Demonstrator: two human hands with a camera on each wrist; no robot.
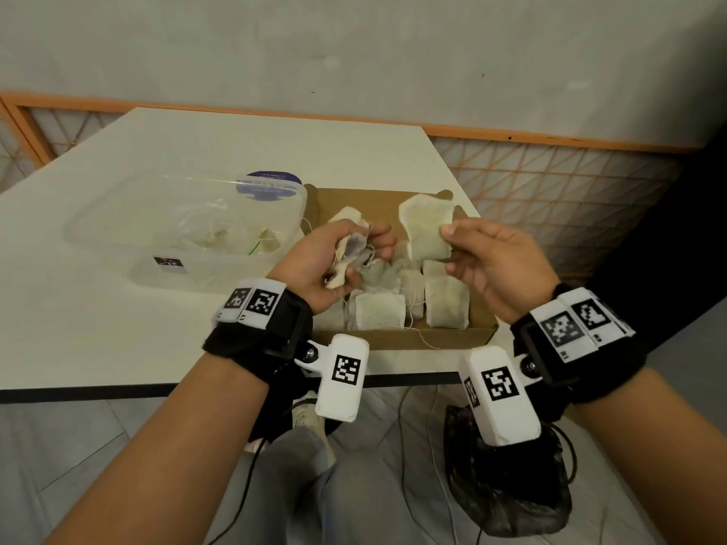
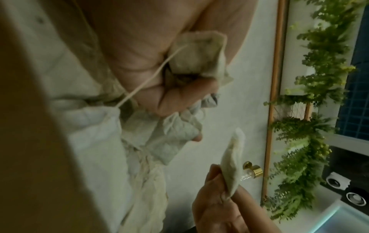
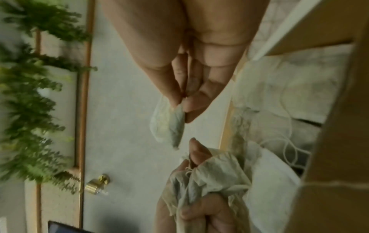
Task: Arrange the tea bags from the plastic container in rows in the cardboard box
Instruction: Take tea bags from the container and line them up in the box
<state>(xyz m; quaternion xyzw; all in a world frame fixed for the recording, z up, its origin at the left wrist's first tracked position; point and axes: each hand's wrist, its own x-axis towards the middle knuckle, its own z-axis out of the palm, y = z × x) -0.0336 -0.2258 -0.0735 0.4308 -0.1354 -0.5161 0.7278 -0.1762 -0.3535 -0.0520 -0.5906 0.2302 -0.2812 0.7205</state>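
White tabletop [image 1: 165, 151], backed by a pale wall with an orange-framed lattice panel [image 1: 550, 182].

Item 1: cardboard box [image 1: 444, 335], lying at the table's near edge, is holding flat tea bags [image 1: 446, 304] in partial rows along its near side; the far half of the box is showing bare floor apart from one bag at its far left corner. Loose strings [image 1: 427, 342] are trailing over the box's near wall.

Item 2: clear plastic container [image 1: 98, 230], touching the box's left wall, is holding a few remaining bags [image 1: 220, 239].

Item 3: left hand [image 1: 326, 257], hovering over the box's left half, is clenching a crumpled bunch of tea bags [image 1: 352, 255].

Item 4: right hand [image 1: 499, 261], hovering over the box's right half, is pinching a single tea bag [image 1: 427, 226] by its lower corner between thumb and fingers.

Risks, as judged:
- Strings are tangling in the bunch; drawing one bag out is likely to be dragging others along, or disturbing rows below.
- Bags are being squeezed in the left fist; thin paper could be tearing and spilling leaf.
- A corner pinch is leaving the single bag free to swing, so it may be landing skewed or overlapping a neighbour.
- Strings hanging outside the box may be snagging a wrist camera [image 1: 342, 377].
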